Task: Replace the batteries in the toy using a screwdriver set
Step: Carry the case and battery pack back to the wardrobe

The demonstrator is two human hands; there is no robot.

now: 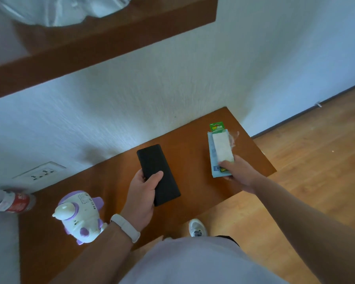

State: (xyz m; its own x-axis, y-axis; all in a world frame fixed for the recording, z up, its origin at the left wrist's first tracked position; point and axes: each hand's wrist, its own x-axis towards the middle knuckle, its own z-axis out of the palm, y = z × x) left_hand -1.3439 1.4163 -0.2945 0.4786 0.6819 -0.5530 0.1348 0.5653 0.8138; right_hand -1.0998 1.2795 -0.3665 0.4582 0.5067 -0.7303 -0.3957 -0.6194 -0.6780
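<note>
A white and purple toy lies on the brown table at the left, beside my left wrist. My left hand grips the near end of a flat black case, thumb on top; the case lies on the table's middle. My right hand pinches the near end of a battery pack, a green-topped card with a white block on it, at the table's right corner. No screwdriver shows outside the case.
A bottle with a red label lies at the left edge. A wall socket sits behind the table. A wooden shelf hangs overhead. Wooden floor lies to the right; my shoe is below the table edge.
</note>
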